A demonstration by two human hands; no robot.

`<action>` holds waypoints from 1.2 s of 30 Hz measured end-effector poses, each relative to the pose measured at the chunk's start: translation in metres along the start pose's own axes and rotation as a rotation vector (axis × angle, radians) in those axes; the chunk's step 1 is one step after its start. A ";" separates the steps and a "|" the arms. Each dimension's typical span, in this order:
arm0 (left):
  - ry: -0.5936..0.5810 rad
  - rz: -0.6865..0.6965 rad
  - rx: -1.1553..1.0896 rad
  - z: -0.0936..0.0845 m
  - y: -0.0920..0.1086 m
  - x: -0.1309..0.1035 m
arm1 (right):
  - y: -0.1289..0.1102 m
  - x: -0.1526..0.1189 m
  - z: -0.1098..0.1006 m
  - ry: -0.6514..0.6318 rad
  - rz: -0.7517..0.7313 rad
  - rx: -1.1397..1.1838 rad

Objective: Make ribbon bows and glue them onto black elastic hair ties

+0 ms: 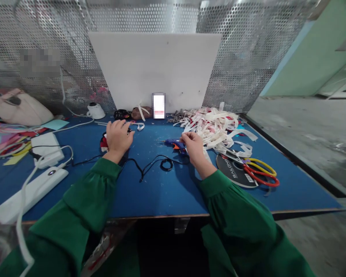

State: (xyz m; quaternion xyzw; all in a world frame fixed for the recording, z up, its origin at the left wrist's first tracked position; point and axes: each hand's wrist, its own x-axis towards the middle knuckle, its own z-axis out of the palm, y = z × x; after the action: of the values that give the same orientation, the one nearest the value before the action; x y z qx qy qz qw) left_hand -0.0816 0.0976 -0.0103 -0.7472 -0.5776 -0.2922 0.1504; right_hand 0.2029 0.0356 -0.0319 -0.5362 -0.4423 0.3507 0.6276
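My left hand is curled over a small dark and red bundle at the left of the blue table. A dark bit shows between its thumb and fingers; the palm hides the rest. Beside the rear end of a blue glue gun with an orange trigger is my right hand. Its thumb and fingertips are pinched together, and what they hold, if anything, is too small to make out. The glue gun lies on the table, nozzle to the left. A black cord runs across the table between my hands.
White ribbon scraps are heaped at the back right. Scissors with red and yellow handles lie on a black disc. A phone leans against a white board. At left are a power strip and white cables.
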 end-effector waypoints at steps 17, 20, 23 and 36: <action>-0.011 -0.680 -2.183 -0.057 0.160 0.156 | -0.085 -0.112 0.090 -0.684 0.457 0.778; 0.045 -0.593 -2.215 -0.040 0.146 0.156 | -0.082 -0.135 0.094 -0.635 0.570 0.823; 0.092 -0.549 -2.195 -0.019 0.127 0.153 | -0.073 -0.153 0.092 -0.787 0.717 0.796; -0.315 -0.599 -2.101 -0.074 0.137 0.080 | -0.055 -0.114 0.050 -0.838 0.681 0.273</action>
State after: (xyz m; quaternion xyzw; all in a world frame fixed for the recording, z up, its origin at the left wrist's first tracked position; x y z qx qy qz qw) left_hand 0.0423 0.0783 0.1122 -0.3615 -0.2121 -0.5637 -0.7117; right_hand 0.1135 -0.0600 0.0032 -0.3774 -0.4062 0.7711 0.3130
